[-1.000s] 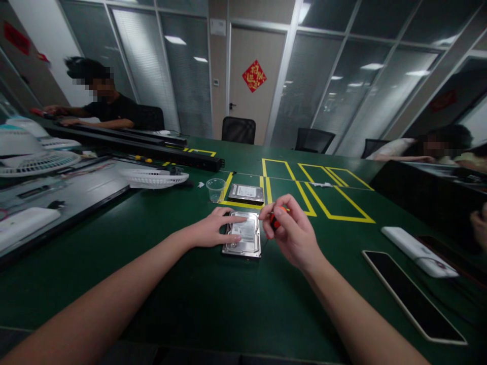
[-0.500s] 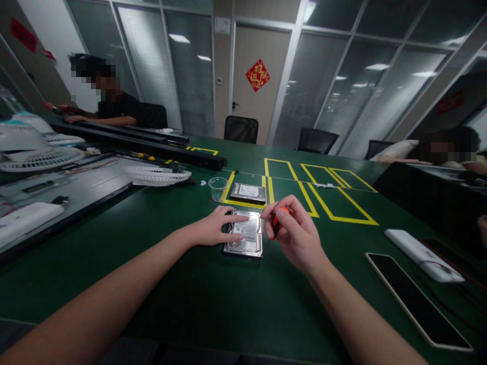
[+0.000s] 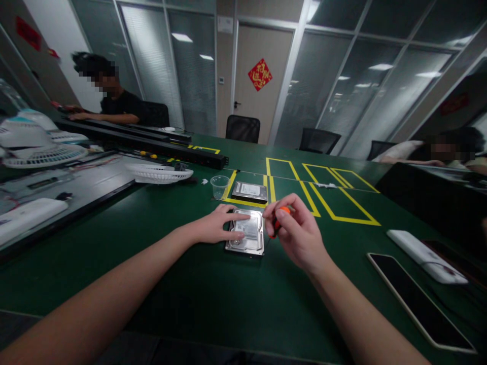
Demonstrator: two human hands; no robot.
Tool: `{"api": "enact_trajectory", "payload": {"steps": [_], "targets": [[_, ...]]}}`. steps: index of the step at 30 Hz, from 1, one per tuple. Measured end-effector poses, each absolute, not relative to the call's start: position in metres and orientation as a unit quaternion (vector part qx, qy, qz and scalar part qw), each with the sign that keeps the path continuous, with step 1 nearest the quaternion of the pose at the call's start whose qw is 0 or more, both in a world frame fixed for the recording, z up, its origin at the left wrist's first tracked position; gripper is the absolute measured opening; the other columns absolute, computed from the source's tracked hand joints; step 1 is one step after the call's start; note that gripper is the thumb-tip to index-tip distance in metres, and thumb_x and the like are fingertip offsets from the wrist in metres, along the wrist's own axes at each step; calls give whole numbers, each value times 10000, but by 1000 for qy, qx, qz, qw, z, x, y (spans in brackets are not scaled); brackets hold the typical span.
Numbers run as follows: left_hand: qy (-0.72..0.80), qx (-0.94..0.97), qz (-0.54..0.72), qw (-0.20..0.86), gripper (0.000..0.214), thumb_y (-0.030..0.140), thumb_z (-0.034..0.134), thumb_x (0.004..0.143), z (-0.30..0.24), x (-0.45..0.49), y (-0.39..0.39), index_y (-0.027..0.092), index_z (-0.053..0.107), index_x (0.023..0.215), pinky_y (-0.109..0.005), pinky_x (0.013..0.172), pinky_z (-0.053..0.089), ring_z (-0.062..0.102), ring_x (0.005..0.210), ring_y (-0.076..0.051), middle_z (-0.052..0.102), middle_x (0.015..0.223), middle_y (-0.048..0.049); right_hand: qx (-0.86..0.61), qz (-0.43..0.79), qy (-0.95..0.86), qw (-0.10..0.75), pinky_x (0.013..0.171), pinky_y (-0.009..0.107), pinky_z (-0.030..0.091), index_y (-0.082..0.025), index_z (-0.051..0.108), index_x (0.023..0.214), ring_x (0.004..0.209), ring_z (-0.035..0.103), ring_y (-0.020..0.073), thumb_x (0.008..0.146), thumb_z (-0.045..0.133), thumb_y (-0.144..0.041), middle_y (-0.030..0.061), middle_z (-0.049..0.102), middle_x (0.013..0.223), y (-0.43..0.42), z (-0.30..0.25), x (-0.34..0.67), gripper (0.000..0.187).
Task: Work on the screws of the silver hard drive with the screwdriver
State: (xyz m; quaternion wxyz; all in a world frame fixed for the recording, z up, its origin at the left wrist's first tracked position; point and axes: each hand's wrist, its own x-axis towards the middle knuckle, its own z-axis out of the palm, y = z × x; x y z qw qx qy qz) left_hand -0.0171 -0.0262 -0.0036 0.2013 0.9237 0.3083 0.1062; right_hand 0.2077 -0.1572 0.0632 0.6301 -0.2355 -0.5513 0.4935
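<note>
A silver hard drive (image 3: 254,244) lies flat on the green table in front of me. My left hand (image 3: 218,225) rests on its left side, thumb and index finger stretched apart across the metal cover. Just off the drive's right edge, my right hand (image 3: 297,230) is closed around a screwdriver (image 3: 282,215) with an orange and black handle. Its tip is too dim to make out. Beyond the first drive, a second hard drive (image 3: 249,191) lies label up inside a yellow taped box. A clear plastic cup (image 3: 219,187) stands left of that drive.
On the left are a large flat panel (image 3: 102,185), a white fan grille (image 3: 160,173) and long black bars (image 3: 171,151). A phone (image 3: 418,301) and a white power bank (image 3: 426,256) lie on the right. Two people sit across the table.
The view has shifted slightly. Both hands keep nearly the same place, the left on the hard drive and the right around the screwdriver.
</note>
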Motion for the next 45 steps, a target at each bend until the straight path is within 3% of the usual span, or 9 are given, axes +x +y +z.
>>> {"api": "enact_trajectory", "payload": {"steps": [3,8,14,18,24,31,35,39,45], "targets": [[312,922,102,207,695,726,615,918,-3,-17,-26,475,441,1543,-581,1204,296,299,1493,-405,346,1604,-70,-241,498,-549,627,569,282,377,-241,654,1004,607,539,124,953,681,-265,21,700,905,-157,64,208,62],[312,921,102,208,683,734,598,925,-1,-17,-28,486,438,1541,-594,1200,296,291,1499,-407,344,1608,-69,-239,505,-545,626,595,323,399,-173,745,1047,643,530,160,1037,445,-387,83,698,862,-157,67,210,369],[314,921,100,210,683,735,598,924,-1,-17,-27,491,434,1541,-581,1209,292,289,1503,-395,334,1614,-60,-243,496,-552,625,643,311,430,-200,697,936,705,594,155,997,593,-262,54,699,891,-158,66,209,136],[312,921,103,210,673,722,607,925,-3,-18,-27,494,440,1536,-565,1213,294,295,1502,-385,336,1613,-55,-236,499,-546,630,572,283,382,-227,640,937,613,567,125,973,646,-241,33,713,927,-158,65,207,39],[312,919,107,215,682,727,609,921,-3,-18,-26,479,451,1536,-567,1201,311,316,1489,-388,350,1604,-62,-242,510,-541,624,597,314,409,-173,719,1033,638,530,154,1043,446,-379,85,699,874,-156,67,209,342],[309,922,108,205,671,717,614,921,-4,-18,-26,489,453,1530,-566,1209,303,311,1491,-384,349,1610,-51,-237,499,-556,620,649,309,441,-221,645,959,710,612,154,968,652,-263,38,698,941,-159,65,207,43],[308,923,112,203,670,713,608,925,-5,-17,-26,474,457,1533,-569,1205,309,316,1488,-388,352,1612,-52,-232,511,-547,621,592,294,386,-237,629,999,629,543,130,972,643,-271,27,696,928,-159,66,206,45],[314,921,107,206,689,737,596,920,-4,-18,-26,473,448,1539,-587,1194,318,317,1487,-399,344,1612,-63,-243,514,-544,617,615,327,413,-178,708,1059,678,544,170,1040,455,-384,82,696,894,-158,66,208,327],[318,919,100,211,702,749,599,913,-2,-17,-27,477,442,1541,-594,1200,305,286,1501,-408,335,1618,-62,-241,504,-546,624,696,329,462,-213,646,958,759,622,174,979,617,-278,52,709,944,-159,66,208,74]]}}
